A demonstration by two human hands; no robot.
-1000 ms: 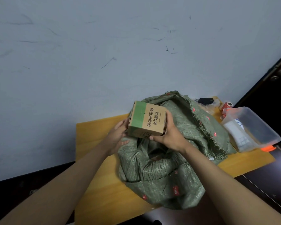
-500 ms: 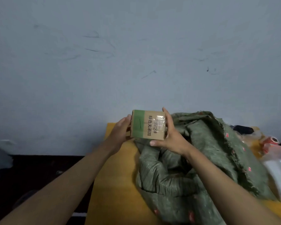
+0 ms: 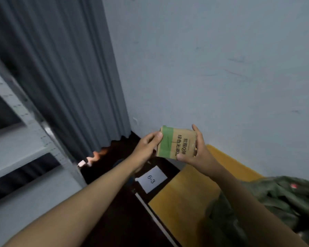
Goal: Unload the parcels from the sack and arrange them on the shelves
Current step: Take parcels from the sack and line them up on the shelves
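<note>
Both hands hold one small box point(image 3: 177, 144) up in the air. The left hand point(image 3: 147, 147) is closed on the box's left edge, with the thumb on the green stripe and the fingers tucked behind. The right hand point(image 3: 194, 152) is closed on the right edge — the thumb sits under the bottom corner and one finger sticks up past the top. The box is brown card with a wide green band and dark writing on the face that looks at the camera. It touches nothing but the two hands.

Below the box and to the right is a yellow table point(image 3: 182, 196). The green sack point(image 3: 282, 204) lies crumpled on it, well to the right of the hands, and it looks blurry. Just under the hands, on the dark floor point(image 3: 114, 225), lies a white card point(image 3: 152, 179) marked "6-3", close to the table's corner.

Behind the box is a pale wall point(image 3: 212, 68). To the left of the hands hangs a grey curtain point(image 3: 61, 77). Further left — at the picture's edge — stand the grey shelves point(image 3: 20, 150), well apart from the box.
</note>
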